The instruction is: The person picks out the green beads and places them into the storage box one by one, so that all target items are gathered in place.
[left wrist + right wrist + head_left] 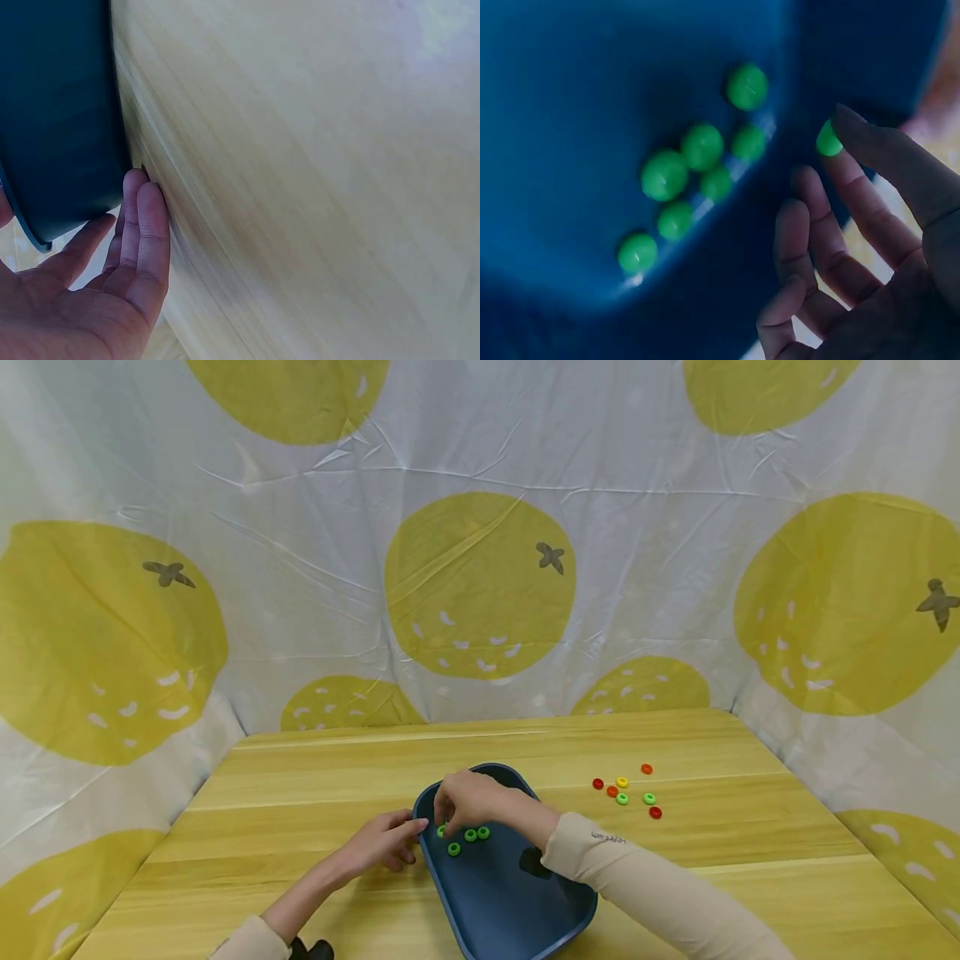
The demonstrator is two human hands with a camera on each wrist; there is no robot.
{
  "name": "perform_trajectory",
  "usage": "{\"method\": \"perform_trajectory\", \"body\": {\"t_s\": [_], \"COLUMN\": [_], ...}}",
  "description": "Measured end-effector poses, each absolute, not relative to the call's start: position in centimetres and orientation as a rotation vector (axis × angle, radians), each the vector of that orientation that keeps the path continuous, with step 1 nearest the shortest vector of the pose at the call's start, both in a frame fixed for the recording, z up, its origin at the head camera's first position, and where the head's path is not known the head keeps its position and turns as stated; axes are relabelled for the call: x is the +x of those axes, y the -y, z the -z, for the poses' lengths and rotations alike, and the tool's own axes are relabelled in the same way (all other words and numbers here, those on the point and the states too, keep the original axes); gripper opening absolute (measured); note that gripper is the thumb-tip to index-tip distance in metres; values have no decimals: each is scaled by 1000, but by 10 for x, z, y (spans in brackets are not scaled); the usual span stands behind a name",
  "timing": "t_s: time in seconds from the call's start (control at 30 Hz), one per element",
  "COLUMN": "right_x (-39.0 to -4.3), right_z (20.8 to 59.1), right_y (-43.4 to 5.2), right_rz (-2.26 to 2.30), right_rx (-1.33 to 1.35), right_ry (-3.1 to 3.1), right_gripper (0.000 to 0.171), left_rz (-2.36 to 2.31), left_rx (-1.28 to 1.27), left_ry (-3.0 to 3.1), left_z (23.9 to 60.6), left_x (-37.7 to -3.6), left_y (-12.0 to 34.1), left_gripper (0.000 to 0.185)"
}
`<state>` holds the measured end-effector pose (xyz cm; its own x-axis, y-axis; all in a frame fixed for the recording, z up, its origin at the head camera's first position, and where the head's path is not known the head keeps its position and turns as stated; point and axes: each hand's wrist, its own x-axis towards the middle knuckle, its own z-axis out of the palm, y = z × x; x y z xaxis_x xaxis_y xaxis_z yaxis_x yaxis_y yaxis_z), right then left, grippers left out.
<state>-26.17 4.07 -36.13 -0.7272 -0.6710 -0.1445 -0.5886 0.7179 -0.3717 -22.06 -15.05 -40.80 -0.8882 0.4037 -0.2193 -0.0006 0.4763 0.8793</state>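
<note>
Right hand (468,800) is over the far-left end of the blue tray (517,902), fingers curled down into it. Right wrist view: a green bead (827,140) sits pinched between thumb tip and index fingertip, the other fingers (795,247) loosely spread below it. So the grip is closed on that one bead, bead right at the fingertips, above the tray floor.

More green beads (470,835) lie loose on the tray floor just below and beside the right fingertips; in the right wrist view they show as a small cluster (697,165) to the left of the pinch, blurred, partly doubled by reflection, so the exact count is unclear.

Left hand (382,843) is on the table (300,793) just left of the tray, fingers straight and relaxed, holding nothing. Left wrist view: fingertips (142,202) lie against the tray's outer wall (67,112), touching or nearly touching; the view is motion-blurred.

Well to the right of the right hand, outside the tray, a loose scatter of beads on the table: red (597,783), yellow (622,782), orange (647,768), green (649,798) and a few more.

Yellow-fruit cloth (480,585) backs the table.
</note>
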Motion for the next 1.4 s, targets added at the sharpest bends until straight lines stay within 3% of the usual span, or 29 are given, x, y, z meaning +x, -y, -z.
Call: {"method": "perform_trajectory", "body": {"t_s": [0.7,1.0,1.4], "right_x": [-255,-268,-291], "right_z": [388,357,314], "right_y": [-22,-46,-120], "right_rz": [194,445,862], "right_rx": [-1075,-1072,-1019], "right_ry": [-2824,-2755,-2750], "right_gripper": [18,16,16], "left_rz": [-1391,-1387,-1397], "left_rx": [335,336,319], "left_ry": [-2303,-2317,-2325], "left_z": [407,407,410], "left_x": [-220,-221,-220], "left_y": [150,151,150], "left_gripper": [47,40,40]}}
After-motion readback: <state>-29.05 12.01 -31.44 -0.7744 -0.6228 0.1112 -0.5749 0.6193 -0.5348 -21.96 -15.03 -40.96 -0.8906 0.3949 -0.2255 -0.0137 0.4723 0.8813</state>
